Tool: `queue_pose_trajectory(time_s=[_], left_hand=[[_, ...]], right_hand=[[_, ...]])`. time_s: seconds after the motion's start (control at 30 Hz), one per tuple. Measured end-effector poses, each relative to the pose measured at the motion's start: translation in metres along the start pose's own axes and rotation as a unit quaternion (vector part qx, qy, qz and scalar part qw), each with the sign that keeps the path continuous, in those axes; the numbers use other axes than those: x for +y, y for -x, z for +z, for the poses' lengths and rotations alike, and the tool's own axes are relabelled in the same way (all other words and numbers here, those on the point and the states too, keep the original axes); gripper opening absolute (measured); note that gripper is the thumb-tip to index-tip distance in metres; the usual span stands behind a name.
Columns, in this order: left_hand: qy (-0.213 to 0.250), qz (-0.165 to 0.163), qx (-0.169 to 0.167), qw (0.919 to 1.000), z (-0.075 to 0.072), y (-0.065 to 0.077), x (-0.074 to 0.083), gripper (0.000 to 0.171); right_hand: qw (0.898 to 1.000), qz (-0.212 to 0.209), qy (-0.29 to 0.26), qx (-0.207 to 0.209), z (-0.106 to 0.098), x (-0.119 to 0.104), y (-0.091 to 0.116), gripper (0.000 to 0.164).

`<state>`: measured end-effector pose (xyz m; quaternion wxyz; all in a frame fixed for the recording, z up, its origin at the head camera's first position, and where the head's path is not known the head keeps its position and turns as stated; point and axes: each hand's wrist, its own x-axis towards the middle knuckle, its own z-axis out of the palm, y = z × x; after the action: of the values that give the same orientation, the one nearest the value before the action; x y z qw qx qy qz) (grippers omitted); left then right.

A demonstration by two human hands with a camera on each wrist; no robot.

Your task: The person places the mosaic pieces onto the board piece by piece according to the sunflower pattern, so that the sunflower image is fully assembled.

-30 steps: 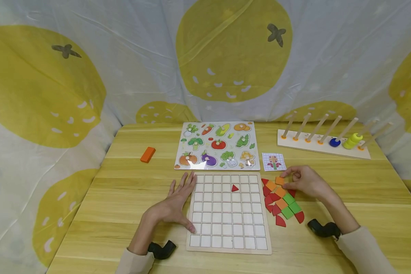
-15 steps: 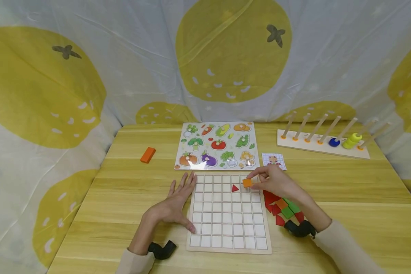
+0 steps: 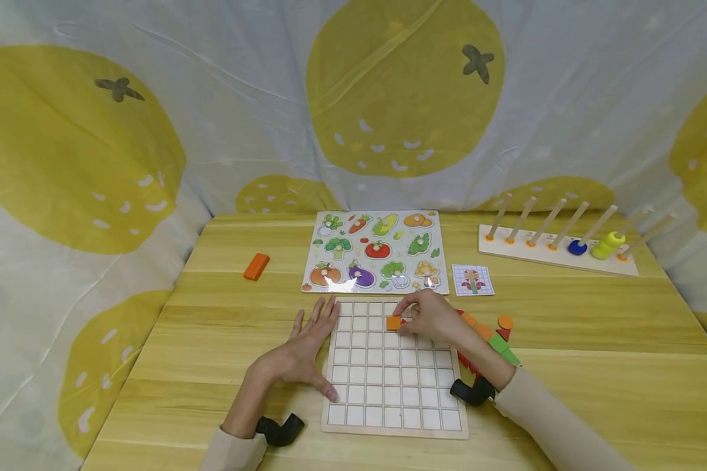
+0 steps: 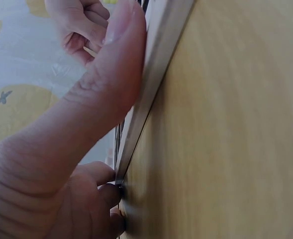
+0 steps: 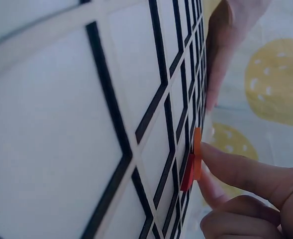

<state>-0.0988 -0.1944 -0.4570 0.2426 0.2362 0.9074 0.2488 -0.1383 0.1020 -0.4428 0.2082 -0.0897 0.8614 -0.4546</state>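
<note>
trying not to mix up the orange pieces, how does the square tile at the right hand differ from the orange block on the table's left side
The square tile is small and square; the orange block is oblong and larger. The right hand pinches the tile over the grid board; the block lies untouched on the table. Both are orange.

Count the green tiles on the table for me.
2 visible, right of the grid board: one green tile, and a second green tile below it in the head view. The right forearm may hide more.
</note>
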Motion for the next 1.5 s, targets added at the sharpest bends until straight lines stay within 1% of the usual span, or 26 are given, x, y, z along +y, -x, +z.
queue_pose_trajectory(time_s=[0.37,0.6,0.83,0.97,1.1,1.17,1.3,1.4,1.5], left_hand=[[-0.002,0.0,-0.003,1.0,0.0,-0.002,0.001,0.158],[-0.002,-0.001,-0.004,1.0,-0.001,-0.002,0.001,0.158],[-0.001,-0.001,-0.003,1.0,-0.001,-0.002,0.001,0.159],[-0.003,-0.002,-0.002,1.0,-0.002,-0.003,0.001,0.158],[-0.003,-0.003,-0.003,1.0,-0.001,-0.003,0.001,0.158],[-0.003,-0.003,-0.004,1.0,-0.001,-0.003,0.001,0.158],[-0.002,-0.001,-0.006,1.0,0.0,-0.002,0.001,0.158],[-0.001,0.001,-0.005,1.0,0.0,-0.001,0.001,0.158],[0.0,0.002,-0.004,1.0,0.0,-0.001,0.001,0.157]], right_hand=[[1.0,-0.014,-0.018,-0.001,-0.002,0.003,-0.001,0.022],[1.0,-0.008,-0.019,0.011,0.0,0.003,-0.004,0.021],[1.0,-0.012,-0.017,0.016,0.003,0.002,-0.007,0.021],[1.0,-0.011,-0.028,0.009,0.002,0.003,-0.007,0.023],[0.999,-0.006,-0.054,0.0,-0.007,0.01,-0.004,0.023],[0.998,0.006,-0.068,0.0,-0.015,0.014,0.0,0.024],[0.998,0.016,-0.067,0.008,-0.035,0.024,0.012,0.03],[0.998,0.02,-0.05,0.023,-0.05,0.035,0.022,0.031],[0.998,0.023,-0.055,0.03,-0.063,0.047,0.032,0.032]])
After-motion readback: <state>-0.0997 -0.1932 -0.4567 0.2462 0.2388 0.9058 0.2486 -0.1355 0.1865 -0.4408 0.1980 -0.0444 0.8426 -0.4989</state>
